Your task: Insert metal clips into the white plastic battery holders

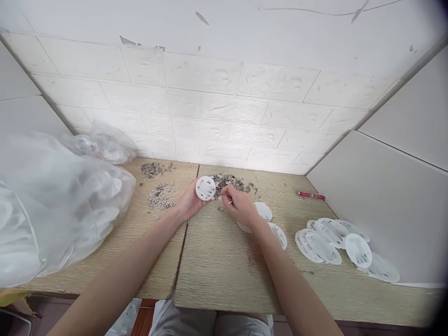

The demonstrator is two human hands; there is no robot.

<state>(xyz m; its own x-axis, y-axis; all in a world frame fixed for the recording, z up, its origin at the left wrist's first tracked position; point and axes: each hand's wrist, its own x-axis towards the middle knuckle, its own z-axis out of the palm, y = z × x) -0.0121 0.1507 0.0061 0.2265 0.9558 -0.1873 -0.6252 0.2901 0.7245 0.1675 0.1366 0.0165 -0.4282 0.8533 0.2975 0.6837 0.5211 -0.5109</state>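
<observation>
ok so it's looking like fiddly handwork: left hand is holding a round white disc beside the metal bits, right hand is pinching, can't tell what, next move's probably needing steady fingers

white disc in our left hand
we see its round face tilted toward us, bearing small dark pieces.
</observation>
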